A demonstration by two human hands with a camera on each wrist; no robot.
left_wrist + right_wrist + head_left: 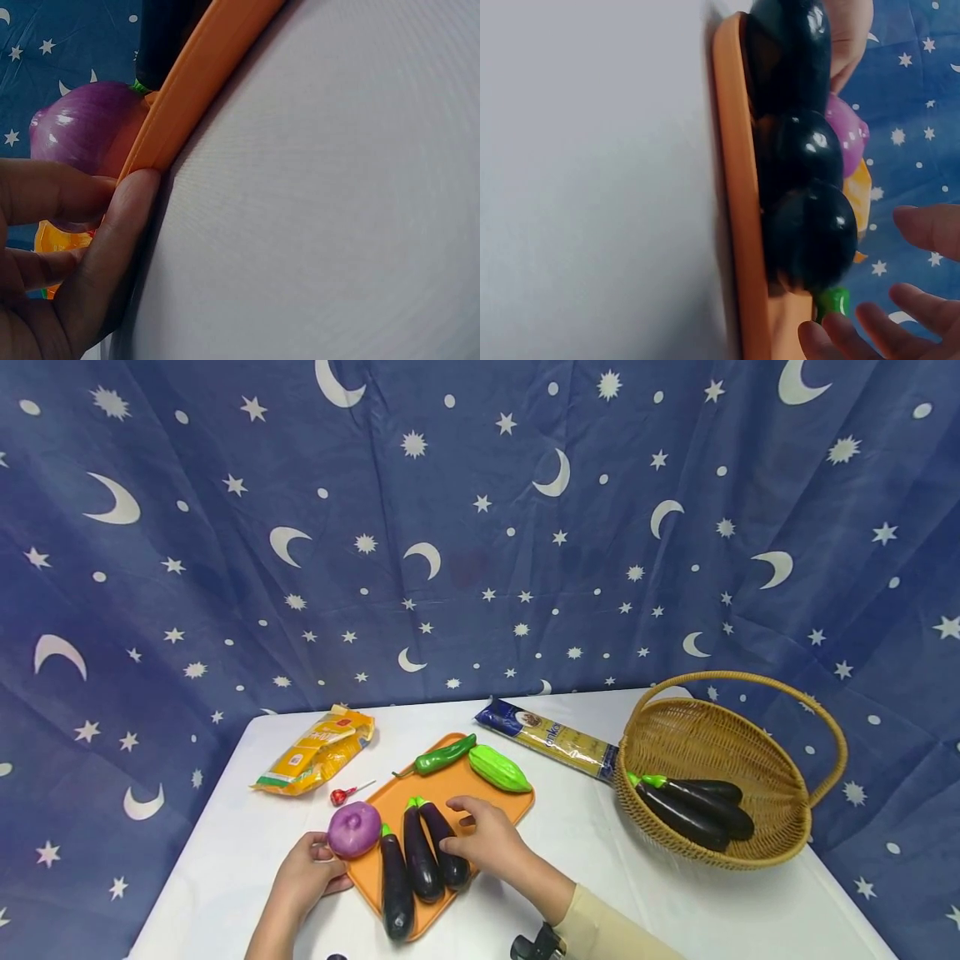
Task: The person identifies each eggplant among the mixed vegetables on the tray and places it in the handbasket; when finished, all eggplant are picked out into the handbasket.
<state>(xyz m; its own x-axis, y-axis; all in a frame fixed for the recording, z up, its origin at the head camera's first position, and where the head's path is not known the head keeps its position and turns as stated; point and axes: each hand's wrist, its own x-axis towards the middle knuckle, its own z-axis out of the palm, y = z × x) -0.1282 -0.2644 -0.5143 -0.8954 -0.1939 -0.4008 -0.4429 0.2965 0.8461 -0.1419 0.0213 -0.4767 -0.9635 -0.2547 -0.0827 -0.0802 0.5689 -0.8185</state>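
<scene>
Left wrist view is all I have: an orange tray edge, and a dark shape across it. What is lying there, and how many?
Observer: Three eggplants lie on the orange tray.

Operator: Where's the right hand?

Observer: The right hand is beside the rightmost eggplant, holding nothing.

Operator: Any eggplants off the tray?

Observer: Yes, more eggplants lie in the wicker basket, right of the tray.
</scene>
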